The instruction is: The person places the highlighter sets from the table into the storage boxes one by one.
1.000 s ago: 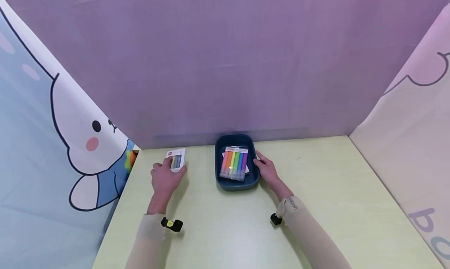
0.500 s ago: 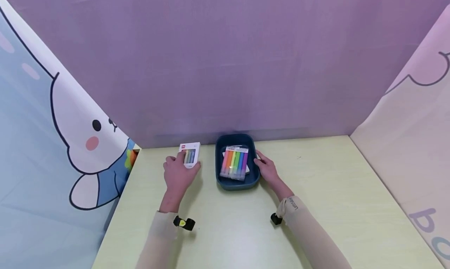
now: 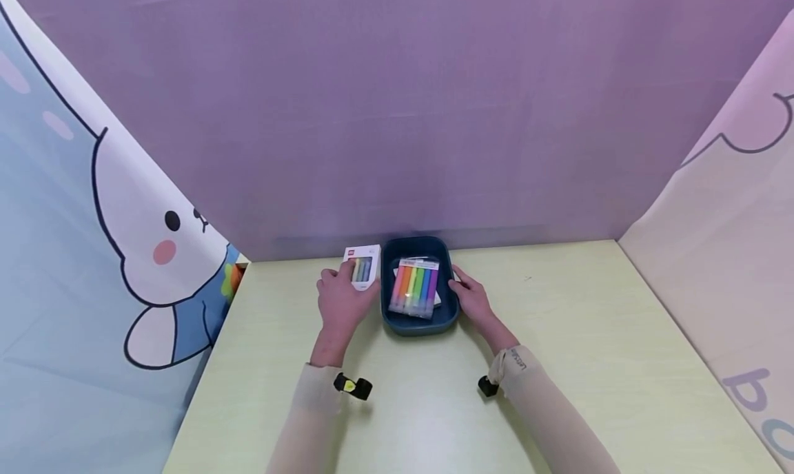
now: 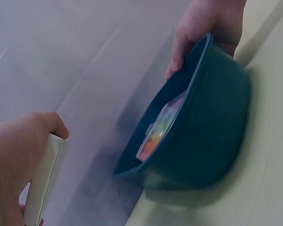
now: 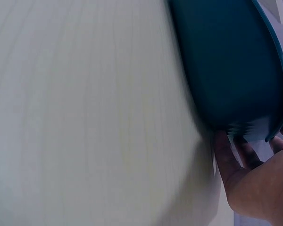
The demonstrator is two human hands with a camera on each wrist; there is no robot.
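My left hand (image 3: pixel 342 303) holds a small white box (image 3: pixel 373 267) whose window shows coloured sticks, close by the left side of a dark teal plastic bin (image 3: pixel 414 327). In the left wrist view, the box (image 4: pixel 43 181) is seen edge-on between thumb and fingers, raised beside the bin's rim. On the bin's right side, my right hand (image 3: pixel 473 300) grips the wall; its fingers lie against the ridged outside in the right wrist view. Inside the bin lies a clear pack of rainbow-coloured markers (image 3: pixel 413 288), partly covering a white flat item (image 3: pixel 437 300).
The bin stands on a pale wood-grain table (image 3: pixel 589 336), near its back edge. Behind rises a purple cloth wall (image 3: pixel 397 116). Printed cloth panels close in the sides, the left one (image 3: pixel 155 253) showing a cartoon rabbit. Each wrist carries a small black camera (image 3: pixel 353 386).
My left hand has carried the white box rightward across the table's back, from well left of the bin to right beside it. The right hand and the bin stay in place.
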